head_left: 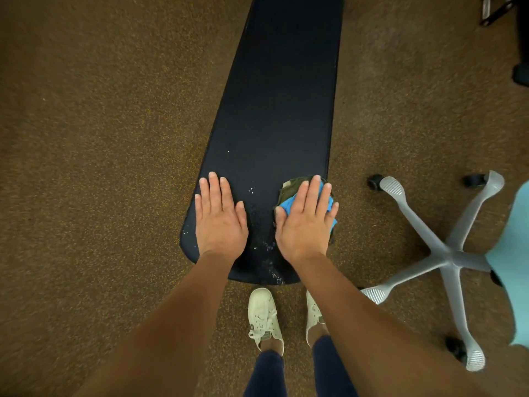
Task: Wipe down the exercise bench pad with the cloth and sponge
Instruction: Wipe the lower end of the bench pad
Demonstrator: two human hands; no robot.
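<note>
The bench pad (274, 110), long, dark and narrow, runs from the near rounded end toward 12 o'clock. Droplets or foam specks (263, 239) glisten on its near end, between the two hands. At the pad's near right edge, about 4 o'clock from its middle, lies a bunched wad: a blue cloth (286, 206) on an olive-green piece (289, 189) that may be the sponge, though I cannot tell for sure.

The right hand (305, 224) lies flat on this wad, fingers spread and pointing to 12 o'clock, pressing down rather than clenching it. The left hand (219, 219) lies open and empty, palm down on the pad's near left part, apparently bracing. Both forearms reach straight out from the body.

The wiping looks early: the wet patch sits unspread and the far length appears dry. The next move probably calls for sweeping the wad toward 9 o'clock across the droplets, then working on toward 12 o'clock, keeping pressure even.

An office chair base (446, 253) stands at 3 o'clock on the carpet (100, 138).
</note>
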